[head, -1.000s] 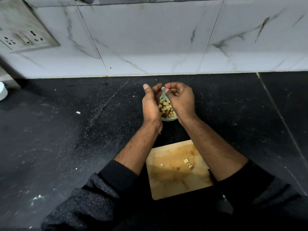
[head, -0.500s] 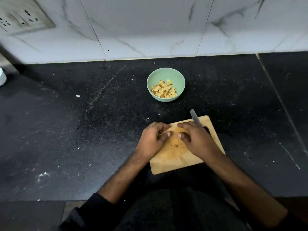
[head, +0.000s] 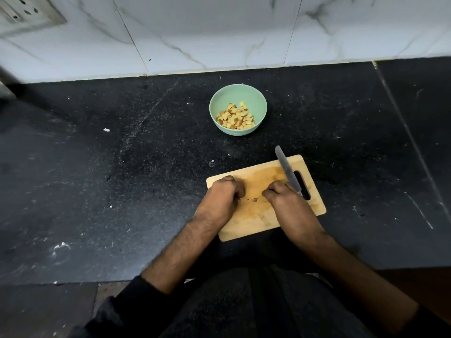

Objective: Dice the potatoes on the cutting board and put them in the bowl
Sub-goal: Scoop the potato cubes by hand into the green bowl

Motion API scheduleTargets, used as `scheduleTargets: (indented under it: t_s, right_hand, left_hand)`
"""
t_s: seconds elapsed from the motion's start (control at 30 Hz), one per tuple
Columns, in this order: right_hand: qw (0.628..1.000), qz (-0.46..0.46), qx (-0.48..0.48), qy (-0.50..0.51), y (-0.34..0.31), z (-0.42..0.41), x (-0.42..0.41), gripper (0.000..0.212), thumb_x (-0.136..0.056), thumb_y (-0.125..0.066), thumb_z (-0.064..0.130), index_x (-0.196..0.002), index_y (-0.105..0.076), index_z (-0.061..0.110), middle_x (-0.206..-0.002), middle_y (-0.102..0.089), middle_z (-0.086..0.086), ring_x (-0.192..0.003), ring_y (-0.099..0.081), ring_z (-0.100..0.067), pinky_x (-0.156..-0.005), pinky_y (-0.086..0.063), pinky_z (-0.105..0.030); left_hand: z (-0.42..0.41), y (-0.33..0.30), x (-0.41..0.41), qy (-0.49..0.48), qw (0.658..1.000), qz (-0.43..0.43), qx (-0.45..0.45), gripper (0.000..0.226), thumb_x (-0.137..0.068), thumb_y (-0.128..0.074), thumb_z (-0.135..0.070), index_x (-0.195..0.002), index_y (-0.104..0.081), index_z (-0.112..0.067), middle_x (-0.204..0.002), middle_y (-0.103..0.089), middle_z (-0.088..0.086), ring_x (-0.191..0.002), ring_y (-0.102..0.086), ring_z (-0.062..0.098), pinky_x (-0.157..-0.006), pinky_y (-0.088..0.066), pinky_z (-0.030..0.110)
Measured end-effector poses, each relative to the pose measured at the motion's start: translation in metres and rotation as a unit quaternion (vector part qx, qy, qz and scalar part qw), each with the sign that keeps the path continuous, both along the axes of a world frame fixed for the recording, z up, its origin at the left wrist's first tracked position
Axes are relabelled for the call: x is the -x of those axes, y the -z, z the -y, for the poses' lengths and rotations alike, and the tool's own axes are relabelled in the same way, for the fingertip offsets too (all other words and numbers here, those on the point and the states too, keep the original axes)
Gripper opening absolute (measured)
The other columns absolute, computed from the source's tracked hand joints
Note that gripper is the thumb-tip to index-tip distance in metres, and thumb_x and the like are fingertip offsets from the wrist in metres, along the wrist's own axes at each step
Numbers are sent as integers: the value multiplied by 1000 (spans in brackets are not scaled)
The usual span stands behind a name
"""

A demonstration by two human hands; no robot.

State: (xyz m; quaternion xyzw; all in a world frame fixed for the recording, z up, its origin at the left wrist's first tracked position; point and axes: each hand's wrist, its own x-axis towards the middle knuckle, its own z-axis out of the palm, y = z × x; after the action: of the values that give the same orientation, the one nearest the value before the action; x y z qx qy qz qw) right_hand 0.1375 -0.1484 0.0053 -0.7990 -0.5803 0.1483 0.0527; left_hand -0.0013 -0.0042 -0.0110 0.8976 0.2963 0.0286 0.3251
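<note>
A wooden cutting board (head: 246,228) lies near the counter's front edge. My left hand (head: 220,200) and my right hand (head: 284,200) rest on it side by side, fingers curled down onto the board over small diced potato pieces, which the fingers mostly hide. A few tiny potato bits (head: 253,198) show on the board between the hands. A knife (head: 286,169) lies on the board's right side, blade pointing away, just beside my right hand. Beyond the board stands a green bowl (head: 238,93) holding several diced potato cubes (head: 236,117).
The black stone counter (head: 122,167) runs left and right of the board, with white specks and crumbs on it. A marble-tiled wall (head: 219,32) rises behind the bowl, with a socket plate (head: 22,13) at the top left.
Both hands came back from over the bowl to the cutting board and curled their fingers over the remaining pieces. The view tilted down, and the knife is now in sight.
</note>
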Motion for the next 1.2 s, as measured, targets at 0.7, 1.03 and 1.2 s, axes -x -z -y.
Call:
scheduleTargets:
  t_s: [0.7,1.03,1.2]
  right_hand:
    - [998,-20,-21,-53,2,-33,13,25,-88,-64,5,-110,-69,15,-108,-57,-6,-109,-53,-25,-83,-53,-36]
    - [929,-292,-127,187,-22,-67,-11,18,-79,-79,9,-92,-73,20,-82,-72,12,-75,-67,1,-76,-55,-19]
    - [881,-352,-254,191,-54,-101,-23,19,-83,-73,2,-98,-74,13,-87,-75,5,-82,-72,-5,-77,-59,-26]
  left_hand:
    - [-1,-11,6,-369,539,300,696,30,-94,-44,-12,-97,-69,5,-88,-71,16,-79,-69,19,-72,-59,26]
    - [1,-19,-21,-387,503,309,708,36,-98,-54,-22,-115,-65,8,-105,-69,21,-94,-68,25,-88,-57,30]
    - [-29,-52,-55,-350,510,352,703,18,-101,-48,-6,-105,-62,5,-88,-67,13,-78,-66,16,-77,-58,23]
